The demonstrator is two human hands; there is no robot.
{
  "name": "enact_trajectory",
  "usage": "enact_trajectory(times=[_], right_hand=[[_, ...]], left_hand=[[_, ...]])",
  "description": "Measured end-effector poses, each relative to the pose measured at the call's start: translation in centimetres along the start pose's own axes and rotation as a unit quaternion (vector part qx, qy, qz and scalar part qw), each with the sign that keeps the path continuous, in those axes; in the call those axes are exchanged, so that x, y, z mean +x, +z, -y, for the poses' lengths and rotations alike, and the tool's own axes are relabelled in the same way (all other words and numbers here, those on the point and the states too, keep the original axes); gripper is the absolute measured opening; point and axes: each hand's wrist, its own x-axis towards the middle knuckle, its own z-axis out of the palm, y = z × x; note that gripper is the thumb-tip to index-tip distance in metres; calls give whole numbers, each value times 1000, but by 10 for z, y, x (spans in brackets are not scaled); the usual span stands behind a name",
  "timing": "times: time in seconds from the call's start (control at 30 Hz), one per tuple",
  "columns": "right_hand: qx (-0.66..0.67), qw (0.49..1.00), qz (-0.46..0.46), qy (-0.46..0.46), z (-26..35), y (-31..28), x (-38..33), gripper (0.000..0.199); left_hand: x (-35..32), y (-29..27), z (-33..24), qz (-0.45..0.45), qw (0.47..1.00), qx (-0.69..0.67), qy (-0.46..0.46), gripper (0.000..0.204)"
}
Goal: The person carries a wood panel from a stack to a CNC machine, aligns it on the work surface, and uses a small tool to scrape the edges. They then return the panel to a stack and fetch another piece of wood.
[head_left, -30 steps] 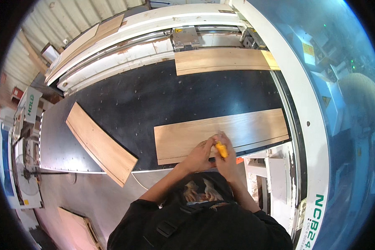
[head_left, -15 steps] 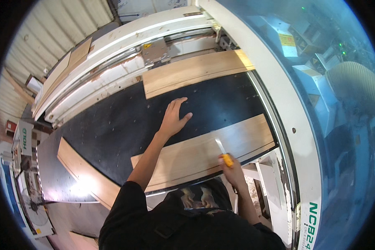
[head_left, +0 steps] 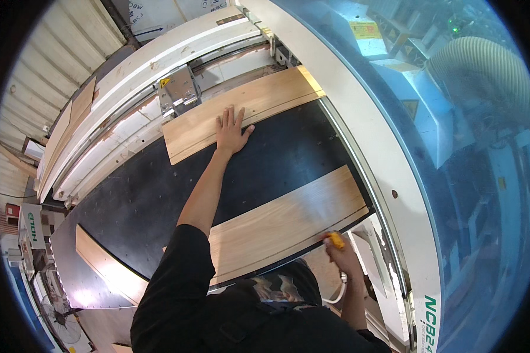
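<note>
My left hand (head_left: 232, 135) lies flat with spread fingers on the near edge of the far wooden board (head_left: 259, 99). That board rests on the black table (head_left: 159, 182), next to a metal clamp block. Low on the right, my right hand (head_left: 343, 257) is closed round a yellow air blow gun (head_left: 334, 239), whose nozzle I cannot make out. A white hose (head_left: 343, 288) shows below that hand. Just beside the gun lies the near wooden board (head_left: 288, 215), grooved along its near edge. My left sleeve covers its left end.
Another grooved board (head_left: 109, 262) lies at the table's left. The metal clamp block (head_left: 179, 93) sits on the white rail along the far side. On the right stands the machine's white frame (head_left: 388, 188) with a blue clear cover (head_left: 453, 194). A fan (head_left: 65, 320) stands at the lower left.
My left hand has moved from above the black table onto the far board. My right hand has drawn the air blow gun back off the near board. The clamp block now sits closer to the far board's left end.
</note>
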Motion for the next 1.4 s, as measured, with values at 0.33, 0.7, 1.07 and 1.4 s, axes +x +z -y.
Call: enact_trajectory(times=[0.33, 0.7, 1.07, 1.4], right_hand=[[-48, 970, -144, -191, -7, 42, 26, 31], [-210, 819, -533, -38, -142, -56, -30, 30], [-313, 604, -687, -255, -90, -26, -7, 46], [-304, 833, -251, -388, 48, 48, 192, 40]], left_hand=[[-109, -33, 34, 4, 999, -17, 31, 74], [-240, -81, 91, 46, 997, -64, 18, 76], [-350, -100, 171, -143, 967, -136, -163, 56], [-393, -110, 197, -148, 899, -169, -377, 62]])
